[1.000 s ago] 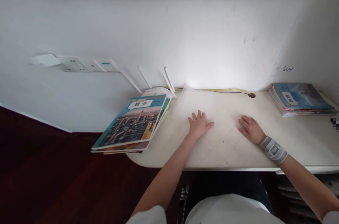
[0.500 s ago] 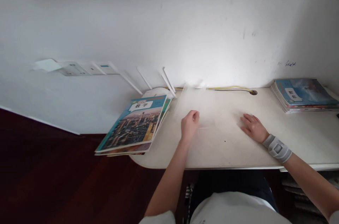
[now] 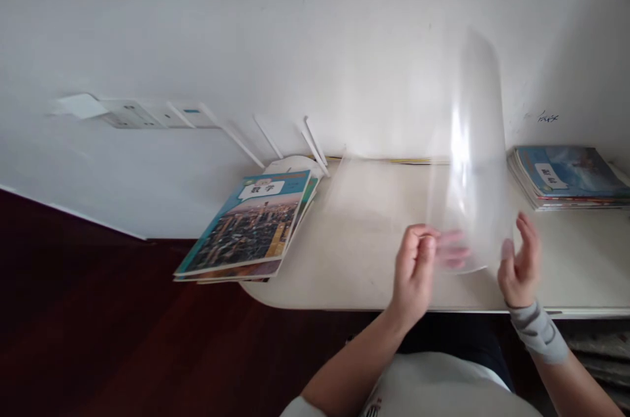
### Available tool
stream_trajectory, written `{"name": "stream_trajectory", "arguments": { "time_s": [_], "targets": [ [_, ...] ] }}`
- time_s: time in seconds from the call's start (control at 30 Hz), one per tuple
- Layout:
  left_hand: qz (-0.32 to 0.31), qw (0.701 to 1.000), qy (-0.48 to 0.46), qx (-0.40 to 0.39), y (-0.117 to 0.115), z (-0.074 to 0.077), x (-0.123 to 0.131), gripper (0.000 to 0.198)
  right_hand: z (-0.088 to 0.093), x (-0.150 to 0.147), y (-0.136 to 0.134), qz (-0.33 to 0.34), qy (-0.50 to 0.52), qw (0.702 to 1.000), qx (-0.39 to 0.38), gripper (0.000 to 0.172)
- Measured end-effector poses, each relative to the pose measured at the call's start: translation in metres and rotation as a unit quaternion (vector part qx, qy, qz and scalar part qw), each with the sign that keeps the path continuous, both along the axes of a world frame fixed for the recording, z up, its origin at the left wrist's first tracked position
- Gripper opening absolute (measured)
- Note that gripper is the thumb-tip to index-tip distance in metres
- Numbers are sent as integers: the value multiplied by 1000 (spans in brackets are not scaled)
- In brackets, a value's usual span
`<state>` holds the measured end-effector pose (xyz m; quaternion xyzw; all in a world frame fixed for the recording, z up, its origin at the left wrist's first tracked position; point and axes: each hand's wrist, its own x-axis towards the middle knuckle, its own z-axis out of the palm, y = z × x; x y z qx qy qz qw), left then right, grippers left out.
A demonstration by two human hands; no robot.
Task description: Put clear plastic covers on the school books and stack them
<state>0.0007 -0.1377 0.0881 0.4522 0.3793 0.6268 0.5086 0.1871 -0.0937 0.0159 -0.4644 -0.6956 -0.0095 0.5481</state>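
A clear plastic sheet (image 3: 480,141), shaped like a book cover, stands curved above the desk with light glinting off it. My left hand (image 3: 416,269) pinches its lower left edge between thumb and fingers, and some fingers show through the plastic. By the lower right edge is my right hand (image 3: 522,263), its thumb and fingers apart; whether it touches the sheet I cannot tell. A grey wrist strap (image 3: 539,331) wraps my right wrist. Another clear film (image 3: 361,187) seems to lie flat on the desk, its outline faint.
A maths textbook (image 3: 251,226) tops a pile overhanging the desk's left end, beside a white router (image 3: 290,164) with antennas. More books (image 3: 571,171) are stacked at the right. A white desk (image 3: 315,272) runs along the wall, with sockets (image 3: 132,113) at the left.
My left hand has moved right and lifted the clear sheet upright. My right hand has risen off the desk and moved right, beside the sheet's edge.
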Motion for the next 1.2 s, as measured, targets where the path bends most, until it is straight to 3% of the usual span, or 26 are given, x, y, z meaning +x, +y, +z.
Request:
{"name": "stream_trajectory", "arguments": {
  "time_s": [0.13,0.27,0.37,0.47,0.53,0.6,0.7,0.87,0.97,1.03,1.13,1.2],
  "targets": [
    [87,991,39,-94,10,-24,-41,37,6,31,-7,-91,-169,979,74,49],
    [122,960,200,-156,16,-53,-75,48,-13,45,-15,-95,-308,946,24,41],
    [133,894,386,-182,18,-69,-92,44,-34,51,-17,-65,-383,920,-51,35],
    [156,782,572,-194,18,-77,-100,43,-49,57,-14,-54,-400,910,-101,33],
    [171,717,641,-216,17,-78,-100,44,-54,60,-11,-47,-391,911,-120,34],
    [176,680,670,-238,17,-78,-99,45,-55,62,-7,-28,-385,912,-136,35],
    [172,669,682,-240,16,-78,-97,46,-55,63,-2,-3,-380,913,-148,37],
    [197,675,690,-173,15,-81,-105,48,-54,65,-3,8,-340,931,-130,67],
    [244,649,714,-100,18,-73,-127,47,-58,69,-5,-22,-287,952,-105,62],
    [280,605,739,-94,24,-62,-150,47,-62,72,-5,-46,-272,956,-100,54],
    [320,531,763,-183,34,-47,-188,54,-68,74,-3,-56,-299,947,-108,48],
    [319,502,761,-258,39,-43,-210,60,-72,75,-2,-55,-317,941,-106,44]
  ]
}}
